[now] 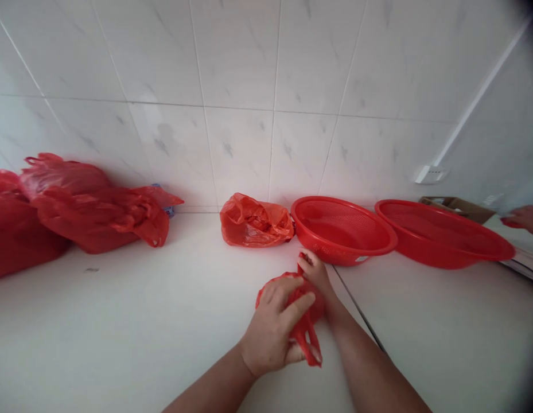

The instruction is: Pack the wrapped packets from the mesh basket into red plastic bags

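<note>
Between my two hands, low in the middle of the view, is a red plastic bag point(309, 335) with its handle loop hanging toward me. My left hand point(277, 324) is curled over the bag's near side, thumb and fingers around the bunched plastic. On the far right side of the bag, my right hand point(315, 272) pinches a strip of the same plastic. What the bag contains is hidden by the film and my hands. Just beyond lies another red plastic bag point(255, 221), crumpled, against the tiled wall.
A red perforated basin point(343, 229) and a wider red basin point(447, 235) stand along the wall to the right. Filled red bags point(85, 206) sit at left. Behind the wide basin is a cardboard box point(477, 211). Another person's hand point(526, 219) shows at far right. A seam crosses the white table point(163, 332).
</note>
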